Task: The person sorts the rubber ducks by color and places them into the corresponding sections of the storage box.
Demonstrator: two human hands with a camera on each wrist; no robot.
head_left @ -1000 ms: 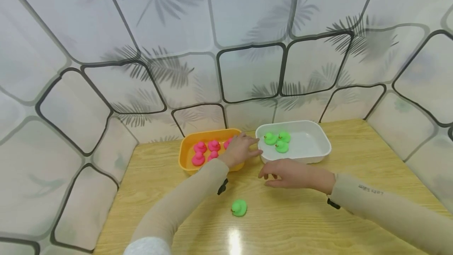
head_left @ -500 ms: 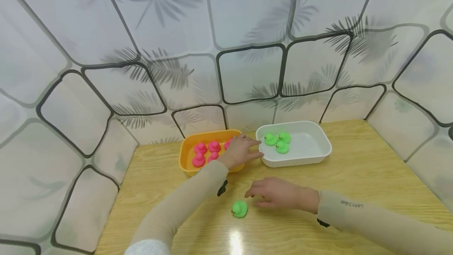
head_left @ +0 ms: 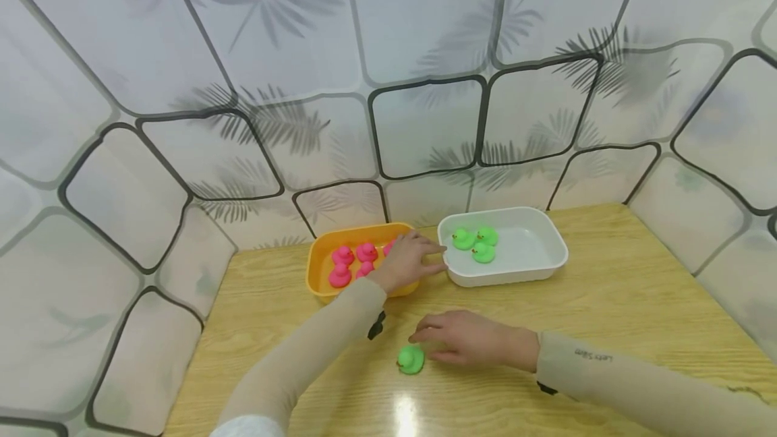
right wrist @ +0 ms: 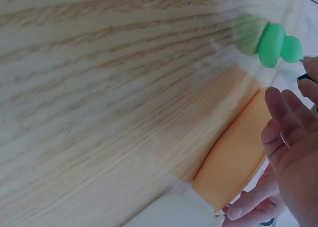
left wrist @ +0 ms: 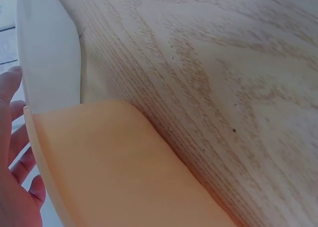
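A green rubber duck [head_left: 411,360] sits on the table near the front; the right wrist view shows the same green duck [right wrist: 271,45] with its reflection on the shiny wood. My right hand [head_left: 464,339] hovers just beside it, fingers loosely bent and apart from it. My left hand [head_left: 408,261] is over the right end of the orange tray [head_left: 312,268], hiding part of it, its fingertips right at the near-left rim of the white tray [head_left: 534,270]. In the left wrist view the left fingers [left wrist: 19,137] spread past the orange wall, holding nothing.
Several pink rubber ducks [head_left: 342,255] sit in the orange tray. Three green ducks [head_left: 483,252] stand at the left end of the white tray. Both trays are side by side at the back of the wooden table [head_left: 261,315], against a patterned curtain [head_left: 431,127].
My right hand has come down from in front of the white tray, toward me and to the left, to the lone green duck. The left hand has stayed in place.
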